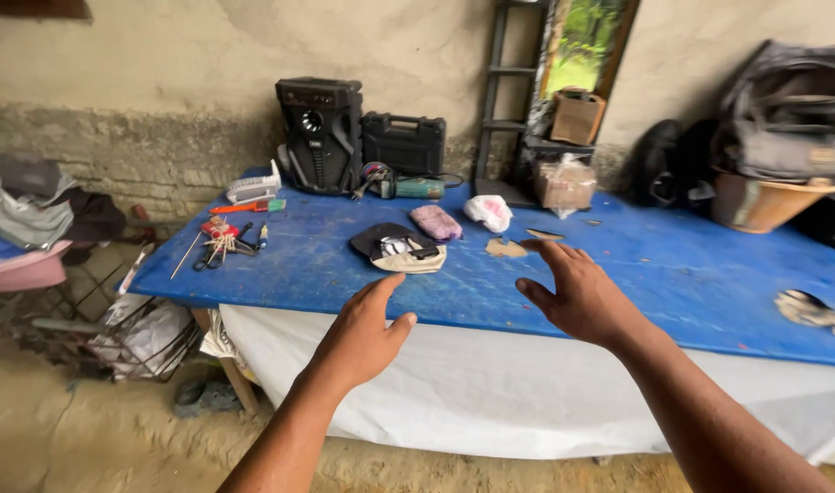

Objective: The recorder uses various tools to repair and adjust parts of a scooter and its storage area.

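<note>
Both my hands reach out over the near edge of a blue table (618, 274). My left hand (364, 330) is open, fingers together, holding nothing, just short of a beige and black shoe upper (401, 248) lying on the table. My right hand (577, 290) is open with fingers spread, hovering above the blue surface near small flat leather offcuts (506, 247). A pink fuzzy piece (435, 222) and a white plastic bag (488, 211) lie behind the shoe upper.
A black speaker (319, 135), a black tool case (404, 143) and a drill (408, 187) stand at the back. Scissors and red tools (224, 239) lie at the left. A cardboard box (577, 117), bags (787, 119) and a basket (760, 203) are at the right. White cloth (490, 393) hangs below.
</note>
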